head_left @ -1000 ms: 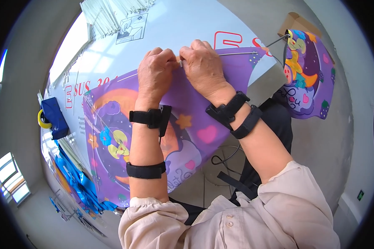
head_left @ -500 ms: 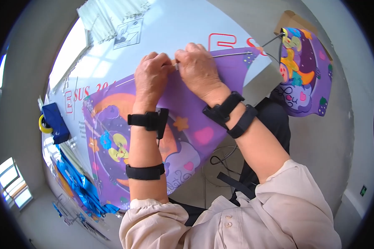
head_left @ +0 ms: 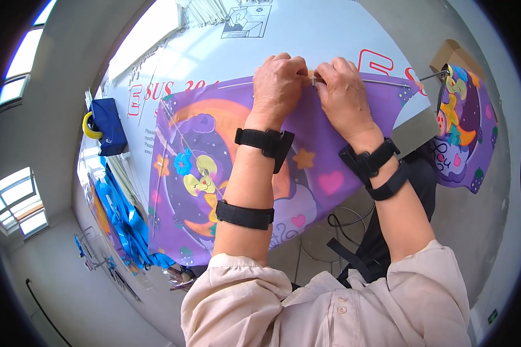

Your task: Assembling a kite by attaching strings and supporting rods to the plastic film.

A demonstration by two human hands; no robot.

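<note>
A purple printed fabric sheet (head_left: 330, 156), with a moon, stars and hearts on it, lies across the white table and hangs over its near edge. Thin pale rods (head_left: 382, 82) run along its far and left edges. At the middle of the far edge, my left hand (head_left: 279, 87) is closed with its fingertips pinching the fabric edge. Close beside it, my right hand (head_left: 344, 95) also pinches the edge, thumb and fingers together. A small tan and whitish bit (head_left: 312, 76) shows between the fingertips; its kind is partly hidden.
The white table (head_left: 307, 34) bears red print. On its left stands a blue tape dispenser (head_left: 109, 124) with yellow tape. Blue plastic sheets (head_left: 121, 220) hang at the left edge. Another purple printed fabric (head_left: 463, 127) hangs at right, near a cardboard box (head_left: 452, 55). A bundle of white rods (head_left: 200, 13) lies far back.
The view has shifted, so everything sits further right in the picture. Both hands stay at the far edge, still pinching, with the fingertips slightly rearranged and a little further apart.
</note>
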